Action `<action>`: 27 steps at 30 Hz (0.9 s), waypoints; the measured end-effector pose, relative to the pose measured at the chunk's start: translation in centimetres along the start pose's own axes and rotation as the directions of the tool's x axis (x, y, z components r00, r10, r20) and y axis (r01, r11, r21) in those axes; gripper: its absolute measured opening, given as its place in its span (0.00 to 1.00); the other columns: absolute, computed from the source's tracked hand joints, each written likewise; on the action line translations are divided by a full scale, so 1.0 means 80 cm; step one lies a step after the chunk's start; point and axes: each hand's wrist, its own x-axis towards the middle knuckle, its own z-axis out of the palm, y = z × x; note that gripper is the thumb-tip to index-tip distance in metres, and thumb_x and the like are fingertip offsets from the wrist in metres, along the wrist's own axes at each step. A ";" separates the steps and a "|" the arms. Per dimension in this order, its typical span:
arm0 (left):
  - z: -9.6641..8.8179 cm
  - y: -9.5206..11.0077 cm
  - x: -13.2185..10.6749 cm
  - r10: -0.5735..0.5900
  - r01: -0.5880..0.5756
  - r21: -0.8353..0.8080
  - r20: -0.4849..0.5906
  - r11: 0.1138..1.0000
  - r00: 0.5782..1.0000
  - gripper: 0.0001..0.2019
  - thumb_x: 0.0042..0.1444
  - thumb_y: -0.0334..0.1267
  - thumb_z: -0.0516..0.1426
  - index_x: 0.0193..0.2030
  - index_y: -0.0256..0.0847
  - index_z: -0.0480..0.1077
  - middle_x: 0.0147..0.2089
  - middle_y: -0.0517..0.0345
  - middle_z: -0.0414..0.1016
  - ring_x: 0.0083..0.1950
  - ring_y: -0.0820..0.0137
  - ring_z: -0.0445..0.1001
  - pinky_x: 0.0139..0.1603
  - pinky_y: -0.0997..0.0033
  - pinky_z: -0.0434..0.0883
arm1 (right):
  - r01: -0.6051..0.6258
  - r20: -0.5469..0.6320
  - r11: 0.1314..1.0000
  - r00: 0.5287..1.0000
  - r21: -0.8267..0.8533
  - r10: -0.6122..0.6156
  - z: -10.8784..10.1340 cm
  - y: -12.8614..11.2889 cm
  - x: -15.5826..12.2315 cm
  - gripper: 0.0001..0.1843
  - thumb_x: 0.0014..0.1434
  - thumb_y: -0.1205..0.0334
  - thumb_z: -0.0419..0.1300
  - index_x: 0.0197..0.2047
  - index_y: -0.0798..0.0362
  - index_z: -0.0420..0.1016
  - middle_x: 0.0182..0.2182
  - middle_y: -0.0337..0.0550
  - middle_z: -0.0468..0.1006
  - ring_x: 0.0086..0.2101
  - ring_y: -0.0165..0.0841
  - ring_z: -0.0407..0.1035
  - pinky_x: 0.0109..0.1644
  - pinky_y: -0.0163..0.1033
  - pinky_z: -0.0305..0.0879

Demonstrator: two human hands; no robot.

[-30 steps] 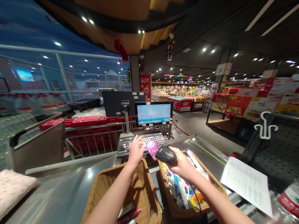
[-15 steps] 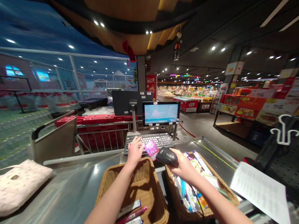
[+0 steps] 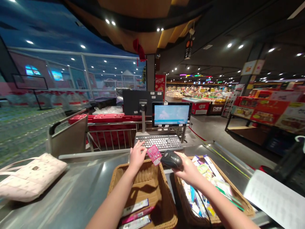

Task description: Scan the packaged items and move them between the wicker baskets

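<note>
My left hand (image 3: 137, 156) is closed on the edge of a small flat pink packet (image 3: 154, 155) with printed patterns. It hovers at the front of the black keyboard (image 3: 159, 142), above the far end of the left wicker basket (image 3: 172, 210). In my right hand (image 3: 188, 168) is a black handheld barcode scanner (image 3: 171, 159), its head pointing left, close to the packet. From the scanner a dark cable (image 3: 203, 203) runs down over the right wicker basket (image 3: 245, 208). Several slim packaged items, among them a pink tube (image 3: 138, 214), lie in the left basket.
Several mixed packages (image 3: 197, 194) fill the right basket. Behind the keyboard stands a lit screen (image 3: 171, 115). A pale handbag (image 3: 33, 176) lies left on the metal counter (image 3: 88, 181), and paper sheets (image 3: 274, 194) lie at the right.
The view has turned slightly left. My left hand has drawn back from over the keyboard towards its front edge, with the pink packet. My right hand still holds the scanner beside it.
</note>
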 end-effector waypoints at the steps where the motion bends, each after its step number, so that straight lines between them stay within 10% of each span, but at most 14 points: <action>1: -0.001 -0.004 -0.002 -0.003 0.003 0.007 -0.002 1.000 1.000 0.11 0.57 0.37 0.52 0.26 0.43 0.72 0.63 0.55 0.68 0.71 0.56 0.54 0.65 0.31 0.48 | 0.004 0.004 1.000 1.000 0.007 -0.004 0.001 0.000 0.000 0.18 0.48 0.70 0.58 0.44 0.52 0.75 0.49 0.48 0.76 0.52 0.42 0.68 0.58 0.49 0.64; 27: 0.001 -0.089 -0.071 -0.157 0.133 0.145 0.171 0.980 0.973 0.12 0.55 0.32 0.51 0.23 0.41 0.72 0.61 0.53 0.71 0.70 0.56 0.56 0.65 0.37 0.51 | 0.016 0.097 1.000 0.995 0.026 -0.019 0.048 -0.003 0.007 0.24 0.49 0.71 0.58 0.51 0.51 0.72 0.48 0.46 0.76 0.49 0.42 0.69 0.55 0.47 0.65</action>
